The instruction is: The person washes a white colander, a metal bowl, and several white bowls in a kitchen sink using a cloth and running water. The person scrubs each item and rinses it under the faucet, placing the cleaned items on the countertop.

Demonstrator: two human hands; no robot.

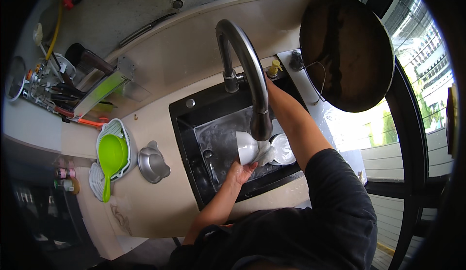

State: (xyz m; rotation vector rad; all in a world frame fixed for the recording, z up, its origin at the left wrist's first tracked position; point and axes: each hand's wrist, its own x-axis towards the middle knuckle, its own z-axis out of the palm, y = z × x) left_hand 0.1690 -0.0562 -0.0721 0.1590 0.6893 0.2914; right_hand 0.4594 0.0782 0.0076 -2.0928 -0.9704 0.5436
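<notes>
My left hand (241, 172) holds a white bowl (247, 147) over the black sink (193, 182), its fingers at the bowl's lower side. A wet, pale cloth (265, 153) lies against the bowl, near my left fingertips. Beside them a stack of white dishes (284, 149) stands in the sink, partly behind my right forearm. My right arm reaches past the metal faucet (251, 62) towards the yellow pump (275, 68) at the sink's back corner. My right hand is hidden behind the faucet, so its fingers do not show. Suds cover the sink's bottom.
Left of the sink, a metal bowl (153, 163) stands on the counter beside a basket (130, 153) with a green ladle-like scoop (113, 154). A knife rack (102, 91) and utensils are at the back left. A large round dark lid or board (346, 51) leans at the right.
</notes>
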